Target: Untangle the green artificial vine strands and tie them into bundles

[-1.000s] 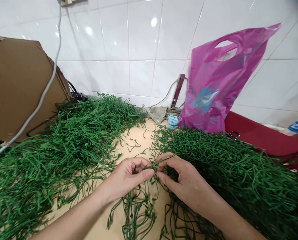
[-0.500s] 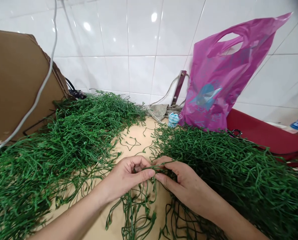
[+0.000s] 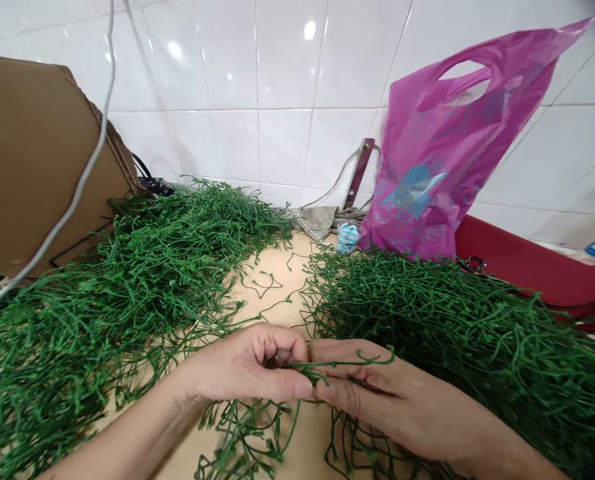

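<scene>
A white tiled wall [image 3: 217, 67] spans the background. In front, a tan work surface [image 3: 307, 440] supports two masses of green stems: the left pile [image 3: 167, 267] and the right pile [image 3: 452, 333]. A cardboard box [image 3: 27, 167] stands at far left. A pink plastic bag [image 3: 442, 160] stands behind the right pile. The left hand [image 3: 257, 367] and right hand [image 3: 372, 380] are together between the piles, thumb tips adjacent. Loose stems [image 3: 247, 440] lie below them. A cup [image 3: 348, 238] sits beside the bag's base. The held stems [image 3: 337, 364] are clamped between left thumb and fingers, extending across the right fingers; right-hand grip cannot be determined.
</scene>
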Available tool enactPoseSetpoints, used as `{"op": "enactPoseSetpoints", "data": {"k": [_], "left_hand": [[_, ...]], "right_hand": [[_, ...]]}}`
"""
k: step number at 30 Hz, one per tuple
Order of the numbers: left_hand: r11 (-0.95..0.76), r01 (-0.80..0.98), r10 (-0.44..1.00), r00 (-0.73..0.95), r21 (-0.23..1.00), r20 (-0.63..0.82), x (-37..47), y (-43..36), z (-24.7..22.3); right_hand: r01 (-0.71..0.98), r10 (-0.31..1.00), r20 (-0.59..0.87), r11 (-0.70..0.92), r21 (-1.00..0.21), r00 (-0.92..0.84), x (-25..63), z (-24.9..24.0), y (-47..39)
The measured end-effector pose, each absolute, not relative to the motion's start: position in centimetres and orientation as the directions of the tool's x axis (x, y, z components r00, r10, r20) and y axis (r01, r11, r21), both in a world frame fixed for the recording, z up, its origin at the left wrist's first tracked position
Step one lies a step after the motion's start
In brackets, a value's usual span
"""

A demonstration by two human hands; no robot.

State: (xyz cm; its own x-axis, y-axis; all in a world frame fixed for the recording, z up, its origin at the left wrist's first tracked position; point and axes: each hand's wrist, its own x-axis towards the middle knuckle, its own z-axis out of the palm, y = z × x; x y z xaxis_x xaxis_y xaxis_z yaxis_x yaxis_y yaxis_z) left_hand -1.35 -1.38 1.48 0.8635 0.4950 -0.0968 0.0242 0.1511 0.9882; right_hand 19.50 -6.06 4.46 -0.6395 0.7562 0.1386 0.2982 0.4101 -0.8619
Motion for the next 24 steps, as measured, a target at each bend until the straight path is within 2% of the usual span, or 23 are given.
{"op": "enactPoseSetpoints", "data": {"k": [4,8,11,14,17,21,24], "left_hand": [[0.28,-0.015,0.483,0.866,0.96,-0.127,-1.3,-1.8,0.9],[0.41,-0.096,0.508,0.85,0.907,-0.139,-1.0,-2.1,0.3],[0.462,-0.15,0.596,0.783,0.874,-0.181,-0.6,-2.0,0.1],[0.37,-0.122,0.731,0.65,0.921,-0.207,-0.2,-1.7,-0.1],[0.199,0.014,0.762,0.627,0.98,-0.164,0.0,-1.5,-0.1],[0.061,0.126,0.713,0.689,0.99,-0.132,-0.1,-1.4,0.4],[0.042,0.139,0.705,0.697,0.989,-0.128,-0.5,-1.1,0.8]], "right_hand": [[0.226,0.706,0.081,0.33,-0.916,-0.704,19.4,3.7,-5.9],[0.112,0.741,0.075,0.2,-0.973,-0.667,19.2,3.2,-6.2],[0.149,0.783,0.055,0.187,-0.971,-0.619,19.1,3.0,-6.0],[0.357,0.893,0.062,0.24,-0.903,-0.445,19.0,2.4,-5.6],[0.522,0.952,0.071,0.224,-0.823,-0.296,18.8,1.2,-5.3],[0.655,0.951,0.077,0.264,-0.708,-0.3,18.5,0.4,-5.5],[0.639,0.935,0.079,0.297,-0.71,-0.347,18.4,1.1,-6.0]]}}
